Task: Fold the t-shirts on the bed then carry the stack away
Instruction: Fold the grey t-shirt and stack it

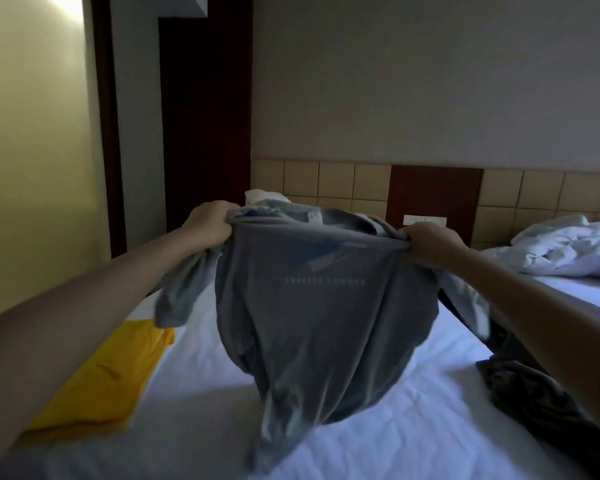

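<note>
A grey t-shirt (319, 317) with a pale printed design hangs in the air over the white bed (413, 420). My left hand (210, 223) grips its left shoulder and my right hand (428, 245) grips its right shoulder. The shirt's hem trails down and touches the sheet. Its sleeves droop at both sides. A yellow t-shirt (104, 375) lies flat at the bed's left edge, under my left forearm. A dark garment (534, 393) lies crumpled on the bed's right side.
A second bed with a rumpled white duvet (565, 251) stands at the right, across a narrow gap. A tiled headboard (336, 183) with a wall switch (425, 220) runs behind. A white pillow (260, 195) peeks out behind the shirt. A dark wooden door frame (205, 116) stands left.
</note>
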{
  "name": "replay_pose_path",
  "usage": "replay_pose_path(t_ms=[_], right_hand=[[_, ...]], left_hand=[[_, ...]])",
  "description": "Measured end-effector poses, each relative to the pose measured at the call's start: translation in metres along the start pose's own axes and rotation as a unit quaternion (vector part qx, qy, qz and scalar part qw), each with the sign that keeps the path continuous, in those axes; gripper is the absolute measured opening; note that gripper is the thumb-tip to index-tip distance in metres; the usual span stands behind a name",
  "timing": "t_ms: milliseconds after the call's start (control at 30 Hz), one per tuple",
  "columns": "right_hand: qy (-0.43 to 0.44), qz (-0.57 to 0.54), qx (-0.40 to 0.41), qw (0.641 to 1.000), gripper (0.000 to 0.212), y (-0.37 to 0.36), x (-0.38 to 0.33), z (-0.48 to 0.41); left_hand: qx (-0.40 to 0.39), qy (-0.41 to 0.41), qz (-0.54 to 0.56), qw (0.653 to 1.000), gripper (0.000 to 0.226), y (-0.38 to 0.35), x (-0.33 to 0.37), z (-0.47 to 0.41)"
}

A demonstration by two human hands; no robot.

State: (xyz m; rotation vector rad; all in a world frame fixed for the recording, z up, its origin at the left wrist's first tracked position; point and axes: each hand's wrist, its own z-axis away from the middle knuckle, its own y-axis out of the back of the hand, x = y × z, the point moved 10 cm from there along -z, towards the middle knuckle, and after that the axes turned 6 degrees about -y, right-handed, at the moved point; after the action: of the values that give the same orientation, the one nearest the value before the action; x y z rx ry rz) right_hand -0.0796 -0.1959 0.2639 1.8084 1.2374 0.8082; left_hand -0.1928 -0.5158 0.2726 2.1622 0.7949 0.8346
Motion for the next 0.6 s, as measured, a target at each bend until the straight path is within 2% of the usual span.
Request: replay_pose_path(t_ms=[67, 133, 200, 233, 267, 300, 333, 367, 400, 467, 500, 567, 600], right_hand=[[-0.057, -0.176, -0.021, 0.982, 0.024, -0.004, 0.015, -0.006], [-0.076, -0.319, -0.058, 0.943, 0.024, -0.012, 0.019, -0.003], [-0.069, -0.377, -0.064, 0.921, 0.022, -0.011, 0.018, 0.004], [-0.058, -0.384, -0.059, 0.92, 0.019, -0.01, 0.018, 0.006], [-0.04, -0.38, -0.057, 0.922, 0.017, -0.008, 0.018, 0.007], [-0.017, -0.36, -0.059, 0.931, 0.016, -0.006, 0.015, 0.009], [0.008, -0.322, -0.074, 0.944, 0.02, -0.006, 0.011, 0.011], [0.031, -0.267, -0.095, 0.959, 0.029, -0.009, 0.007, 0.013], [0.051, -0.19, -0.113, 0.974, 0.039, -0.013, 0.004, 0.012], [0.07, -0.039, -0.102, 0.992, 0.047, -0.013, 0.003, 0.007], [0.065, -0.008, -0.066, 0.996, 0.044, -0.005, 0.003, 0.004], [0.036, -0.061, 0.013, 0.997, 0.033, 0.016, 0.009, -0.004], [0.02, -0.117, 0.035, 0.992, 0.028, 0.021, 0.014, -0.006]], left_hand=[[0.003, 0.005, 0.134, 0.991, 0.025, -0.006, -0.002, 0.001], [-0.028, -0.004, 0.21, 0.977, 0.025, -0.016, 0.001, 0.006], [-0.073, -0.019, 0.225, 0.972, 0.012, -0.025, 0.006, 0.011], [-0.108, -0.018, 0.21, 0.971, 0.017, -0.029, 0.006, 0.015], [-0.146, -0.021, 0.155, 0.977, 0.039, -0.033, 0.005, 0.019], [-0.181, -0.033, 0.048, 0.982, 0.058, -0.036, 0.002, 0.022], [-0.198, -0.056, -0.094, 0.974, 0.065, -0.038, 0.001, 0.023], [-0.188, -0.08, -0.215, 0.955, 0.059, -0.038, 0.001, 0.021], [-0.161, -0.093, -0.289, 0.939, 0.047, -0.034, 0.004, 0.017], [-0.089, -0.077, -0.27, 0.956, 0.024, -0.018, 0.013, 0.011], [-0.051, -0.064, -0.23, 0.97, 0.02, -0.009, 0.015, 0.009], [0.004, -0.041, -0.143, 0.989, 0.024, 0.0, 0.012, 0.004], [0.002, -0.026, -0.104, 0.994, 0.025, -0.003, 0.007, 0.004]])
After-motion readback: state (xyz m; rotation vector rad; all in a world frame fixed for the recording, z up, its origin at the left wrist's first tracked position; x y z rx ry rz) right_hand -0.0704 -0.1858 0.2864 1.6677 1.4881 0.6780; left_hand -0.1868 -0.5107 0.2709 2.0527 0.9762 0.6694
